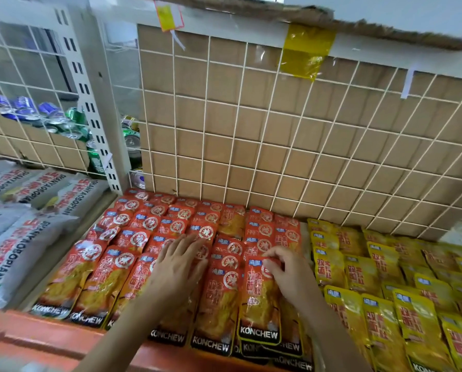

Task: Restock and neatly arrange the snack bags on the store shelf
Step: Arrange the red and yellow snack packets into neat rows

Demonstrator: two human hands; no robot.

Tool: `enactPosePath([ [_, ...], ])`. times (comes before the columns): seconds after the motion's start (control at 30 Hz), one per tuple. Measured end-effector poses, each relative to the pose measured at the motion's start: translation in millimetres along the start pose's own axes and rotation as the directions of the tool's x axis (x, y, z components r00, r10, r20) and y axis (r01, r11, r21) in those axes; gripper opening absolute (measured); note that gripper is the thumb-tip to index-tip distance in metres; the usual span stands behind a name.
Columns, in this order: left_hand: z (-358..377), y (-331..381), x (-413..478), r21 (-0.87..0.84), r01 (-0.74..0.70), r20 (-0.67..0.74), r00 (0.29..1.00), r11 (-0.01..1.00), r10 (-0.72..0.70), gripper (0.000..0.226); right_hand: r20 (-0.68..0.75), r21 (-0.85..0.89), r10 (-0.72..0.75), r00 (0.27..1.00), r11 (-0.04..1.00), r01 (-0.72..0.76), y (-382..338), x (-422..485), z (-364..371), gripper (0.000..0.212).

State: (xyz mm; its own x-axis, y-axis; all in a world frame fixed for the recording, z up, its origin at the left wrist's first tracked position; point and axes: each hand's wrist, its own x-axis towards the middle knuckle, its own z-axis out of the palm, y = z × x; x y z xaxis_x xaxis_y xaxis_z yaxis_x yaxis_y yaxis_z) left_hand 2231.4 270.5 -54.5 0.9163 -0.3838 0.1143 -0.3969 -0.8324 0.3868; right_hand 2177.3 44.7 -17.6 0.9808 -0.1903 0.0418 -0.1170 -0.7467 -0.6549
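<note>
Red KONCHEW snack bags (144,232) lie in overlapping rows on the store shelf (36,334), which has an orange front edge. My left hand (177,267) rests flat, fingers apart, on the middle rows. My right hand (289,272) pinches the top edge of one red bag (256,304) that lies on top of the front row, right of centre. Both forearms reach in from the bottom of the view.
Yellow bags of the same brand (385,291) fill the shelf to the right. Grey-white SHANYAOBOPIAN bags (23,224) lie to the left. A white wire grid (278,143) backed by cardboard closes the rear. Drink cans (71,122) sit behind it at upper left.
</note>
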Motion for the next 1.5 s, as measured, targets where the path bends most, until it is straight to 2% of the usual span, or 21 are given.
enactPosePath([
  [0.13, -4, 0, 2, 0.006, -0.037, 0.026, 0.999, 0.999, 0.037, 0.093, -0.028, -0.102, -0.035, 0.999, 0.994, 0.032, 0, -4, 1, 0.011],
  [0.27, -13, -1, 19, -0.071, -0.147, -0.017, 0.989, 0.987, 0.146, 0.063, -0.092, -0.221, -0.052, 0.994, 0.975, 0.031, -2, -5, 5, 0.025],
  [0.33, -18, -3, 32, -0.079, -0.205, -0.021, 0.979, 0.976, 0.204, 0.042, -0.117, -0.229, -0.07, 0.991, 0.973, 0.042, -6, -5, 6, 0.028],
  [0.4, -22, -1, 45, -0.067, -0.265, -0.016, 0.964, 0.962, 0.264, 0.033, -0.1, -0.232, -0.108, 0.989, 0.969, 0.082, -9, -4, 7, 0.027],
  [0.6, -24, 12, 89, 0.029, -0.3, 0.195, 0.937, 0.953, 0.289, 0.036, 0.064, -0.267, -0.15, 0.987, 0.95, 0.162, -26, 9, 19, 0.03],
  [0.77, -16, 13, 114, 0.002, -0.398, 0.33, 0.866, 0.918, 0.375, 0.021, 0.12, -0.328, -0.082, 0.989, 0.937, 0.118, -33, 20, 29, 0.032],
  [0.87, -14, 15, 122, -0.03, -0.429, 0.348, 0.842, 0.903, 0.412, 0.02, 0.124, -0.321, -0.056, 0.991, 0.943, 0.094, -34, 25, 32, 0.026],
  [1.07, -13, 16, 135, -0.13, -0.45, 0.346, 0.814, 0.884, 0.465, 0.018, 0.098, -0.225, 0.014, 0.995, 0.974, 0.008, -34, 34, 33, 0.012],
  [1.17, -14, 17, 144, -0.164, -0.424, 0.324, 0.83, 0.891, 0.455, 0.015, 0.069, -0.171, 0.035, 0.997, 0.985, -0.023, -33, 38, 32, 0.003],
  [1.33, -16, 13, 166, -0.212, -0.372, 0.309, 0.852, 0.904, 0.423, 0.012, 0.036, -0.138, 0.057, 0.998, 0.989, -0.052, -33, 47, 29, 0.01],
  [1.5, -17, 12, 187, -0.214, -0.308, 0.407, 0.834, 0.927, 0.372, 0.017, 0.025, -0.142, 0.072, 0.997, 0.988, -0.068, -33, 61, 26, 0.027],
])
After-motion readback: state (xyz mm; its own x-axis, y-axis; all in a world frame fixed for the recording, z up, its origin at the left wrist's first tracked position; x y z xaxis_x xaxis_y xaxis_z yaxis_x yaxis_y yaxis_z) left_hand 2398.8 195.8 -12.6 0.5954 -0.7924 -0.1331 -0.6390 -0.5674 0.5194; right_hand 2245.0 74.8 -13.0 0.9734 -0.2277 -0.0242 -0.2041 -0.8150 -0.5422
